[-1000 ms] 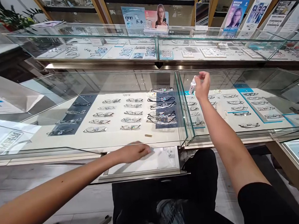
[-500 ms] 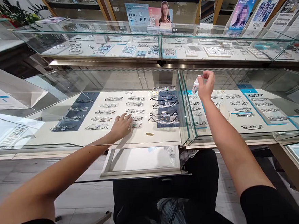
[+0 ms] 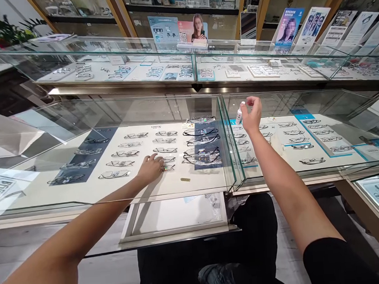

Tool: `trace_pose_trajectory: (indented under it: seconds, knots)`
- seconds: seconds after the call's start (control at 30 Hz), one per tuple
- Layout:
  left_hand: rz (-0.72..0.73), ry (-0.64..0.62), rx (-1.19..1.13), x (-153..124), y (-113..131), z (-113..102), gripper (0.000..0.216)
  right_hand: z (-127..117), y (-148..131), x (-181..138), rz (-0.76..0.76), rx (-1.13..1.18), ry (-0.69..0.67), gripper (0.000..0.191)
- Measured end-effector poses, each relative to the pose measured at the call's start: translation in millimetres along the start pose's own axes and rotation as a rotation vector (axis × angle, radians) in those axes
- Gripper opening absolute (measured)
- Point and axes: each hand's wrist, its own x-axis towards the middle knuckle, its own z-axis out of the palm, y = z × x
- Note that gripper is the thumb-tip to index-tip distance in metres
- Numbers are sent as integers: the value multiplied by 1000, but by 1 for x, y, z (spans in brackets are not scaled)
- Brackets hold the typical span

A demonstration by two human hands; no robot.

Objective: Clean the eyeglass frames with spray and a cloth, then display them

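Observation:
My left hand (image 3: 150, 168) reaches inside the glass display case (image 3: 109, 108) and closes on a pair of glasses (image 3: 168, 167) in the front row of the white display board (image 3: 153, 183). My right hand (image 3: 251, 114) rests on top of the case glass, pinching a small white bottle (image 3: 238, 115) upright. Rows of glasses (image 3: 134, 145) lie on the board, with darker frames (image 3: 202, 145) on a blue strip to the right.
A pulled-out white drawer tray (image 3: 169, 217) sits below the case front. A small gold tag (image 3: 185, 179) lies on the board. A second case (image 3: 306, 142) with more glasses adjoins on the right. Another long case (image 3: 184, 69) and posters (image 3: 190, 31) stand behind.
My left hand left the drawer tray, went up into the case and closed on a pair of glasses in the front row. My right hand kept the bottle on the glass.

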Motion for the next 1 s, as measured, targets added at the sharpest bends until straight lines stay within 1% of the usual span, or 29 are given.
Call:
trace_pose_trajectory:
  seconds: [0.1, 0.23, 0.4, 0.53, 0.67, 0.77, 0.9, 1.0]
  knots:
    - [-25, -12, 35, 4, 0, 1, 39, -1, -8, -2, 20, 3, -9, 33]
    - [-15, -5, 52, 10, 4, -3, 34, -1, -18, -3, 33, -20, 4, 31]
    - [-19, 3, 63, 11, 13, -10, 29, -1, -23, -5, 41, -37, -10, 28]
    - [-26, 8, 66, 4, 20, -18, 29, -1, -22, -5, 64, -40, -16, 27]
    - [-13, -1, 48, -14, 31, -32, 24, -1, -21, -5, 79, -67, -24, 25]
    - [12, -78, -23, -37, 52, -52, 20, 0, -21, -5, 74, -57, -33, 26]
    - [59, -263, -189, -77, 96, -87, 11, 0, -20, -6, 77, -52, -45, 26]
    - [105, -325, -303, -105, 128, -113, 3, 0, -19, -6, 92, -48, -65, 26]
